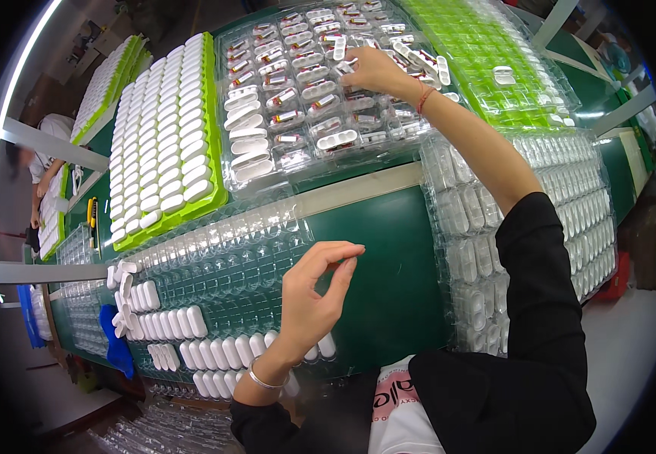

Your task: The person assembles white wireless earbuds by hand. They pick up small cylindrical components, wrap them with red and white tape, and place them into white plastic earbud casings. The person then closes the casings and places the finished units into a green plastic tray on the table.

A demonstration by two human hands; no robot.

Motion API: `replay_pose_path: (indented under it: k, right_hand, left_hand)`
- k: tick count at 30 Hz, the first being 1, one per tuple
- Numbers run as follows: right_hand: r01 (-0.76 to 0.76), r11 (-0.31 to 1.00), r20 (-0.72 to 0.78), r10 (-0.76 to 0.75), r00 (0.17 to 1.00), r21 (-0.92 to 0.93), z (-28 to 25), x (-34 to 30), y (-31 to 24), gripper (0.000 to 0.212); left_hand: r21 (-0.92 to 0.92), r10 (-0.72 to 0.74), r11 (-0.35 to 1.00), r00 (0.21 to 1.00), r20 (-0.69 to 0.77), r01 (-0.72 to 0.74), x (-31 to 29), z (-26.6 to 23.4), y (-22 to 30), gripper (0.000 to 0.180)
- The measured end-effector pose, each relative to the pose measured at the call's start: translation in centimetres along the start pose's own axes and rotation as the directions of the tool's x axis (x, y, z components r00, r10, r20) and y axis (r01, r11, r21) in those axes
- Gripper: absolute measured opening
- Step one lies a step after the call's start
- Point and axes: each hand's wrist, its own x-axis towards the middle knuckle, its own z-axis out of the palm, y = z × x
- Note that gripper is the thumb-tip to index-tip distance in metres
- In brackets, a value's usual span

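My right hand (373,69) reaches far over a clear blister tray (301,163), palm down. Its thumb and forefinger pinch a small white piece (344,67), partly covered by the fingers. In the tray's pockets lie small parts with red and dark ends, such as this one (286,117), beside white oblong shells (337,140). Some open white shells rest on top of the tray. Above the green table, my left hand (313,299) has its thumb and forefinger curled until the tips nearly meet, with nothing visible between them. Its wrist carries a silver bangle.
To the left stands a lime-green tray (214,198) of white oval shells. Clear trays (229,265) and rows of white shells (184,323) lie nearer. At right is a stack of clear trays (540,227); green trays (487,60) are behind. Another person's hand (38,198) shows far left.
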Motion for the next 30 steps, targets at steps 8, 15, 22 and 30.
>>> replay_pose_path:
  k: [8, 15, 22, 30]
  right_hand:
    - [-0.381, 0.657, 0.418, 0.109, 0.902, 0.65, -3.8, -4.4, -3.5, 0.054]
    - [-0.565, -0.011, 0.558, -0.143, 0.817, 0.825, -5.7, -16.8, -12.7, 0.058]
    - [-0.321, 0.349, 0.436, -0.326, 0.839, 0.88, -7.0, -20.2, -13.5, 0.055]
    - [0.111, 0.506, 0.198, -0.519, 0.832, 0.856, -7.3, -21.6, -13.0, 0.034]
  left_hand:
    - [-0.069, -0.004, 0.998, 0.998, -0.059, 0.0, 0.6, 0.3, 0.0, 0.019]
    - [0.172, 0.312, 0.948, 0.893, -0.324, -0.268, 3.2, 1.0, -0.7, 0.042]
    - [-0.263, 0.155, 0.938, 0.952, -0.262, -0.225, 0.9, 1.3, -0.1, 0.045]
    - [-0.213, 0.247, 0.935, 0.952, -0.181, -0.283, 0.2, -0.3, -0.1, 0.032]
